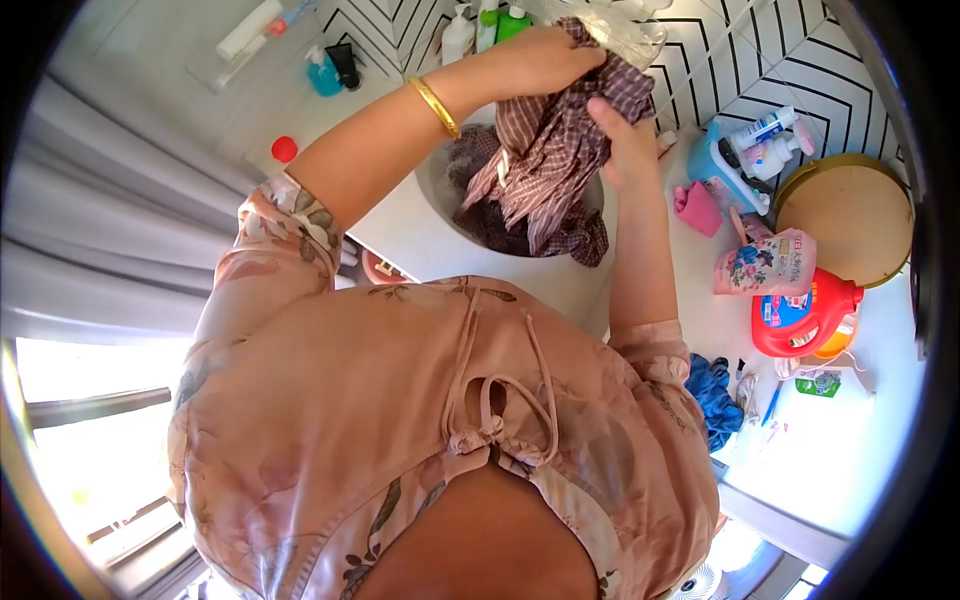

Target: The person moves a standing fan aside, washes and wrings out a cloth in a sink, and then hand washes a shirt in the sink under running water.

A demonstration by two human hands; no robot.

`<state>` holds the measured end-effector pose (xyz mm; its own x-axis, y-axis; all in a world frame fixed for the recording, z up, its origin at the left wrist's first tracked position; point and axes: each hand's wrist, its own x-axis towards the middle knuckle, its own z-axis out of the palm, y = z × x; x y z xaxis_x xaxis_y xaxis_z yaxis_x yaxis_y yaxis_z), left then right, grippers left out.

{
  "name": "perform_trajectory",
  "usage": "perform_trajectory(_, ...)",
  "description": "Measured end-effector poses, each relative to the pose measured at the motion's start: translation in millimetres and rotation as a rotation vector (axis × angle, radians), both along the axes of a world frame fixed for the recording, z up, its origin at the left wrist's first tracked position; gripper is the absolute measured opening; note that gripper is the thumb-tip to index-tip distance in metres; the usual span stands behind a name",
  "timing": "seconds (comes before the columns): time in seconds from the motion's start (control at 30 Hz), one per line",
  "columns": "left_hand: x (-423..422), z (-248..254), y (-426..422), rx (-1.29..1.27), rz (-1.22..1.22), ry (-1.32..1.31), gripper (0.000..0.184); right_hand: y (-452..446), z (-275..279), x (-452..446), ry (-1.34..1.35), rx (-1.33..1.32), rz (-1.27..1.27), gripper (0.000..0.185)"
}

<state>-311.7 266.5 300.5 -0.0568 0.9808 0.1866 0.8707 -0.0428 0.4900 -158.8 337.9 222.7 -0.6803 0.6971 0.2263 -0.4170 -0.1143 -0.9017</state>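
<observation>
A brown-and-white checked shirt (555,150), crumpled and hanging in folds, is held up over the round washbasin (436,203). My left hand (555,62), with a gold bangle on the wrist, is closed on its upper part. Lower and to the right, my right hand (628,150) grips the shirt's right side, thumb showing and the other fingers mostly hidden. The lower folds hang down into the basin, where more dark, wet-looking cloth (468,150) lies. Where the shirt ends and that cloth begins is hard to tell.
Pump bottles (458,35) stand behind the basin, near a clear bowl (635,40). Along the right counter are a blue basket (722,165), a pink pouch (765,262), a red detergent jug (805,315) and a blue cloth (712,400). A grey curtain (110,220) hangs at left.
</observation>
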Motion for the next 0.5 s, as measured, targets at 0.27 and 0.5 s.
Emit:
perform_trajectory(0.27,28,21,-20,0.392,-0.037,0.459,0.035,-25,39,-12,-0.221,0.790,-0.212,0.057)
perform_trajectory(0.5,50,35,-63,0.734,0.123,-0.104,0.041,-33,74,-23,-0.349,0.978,-0.389,0.033)
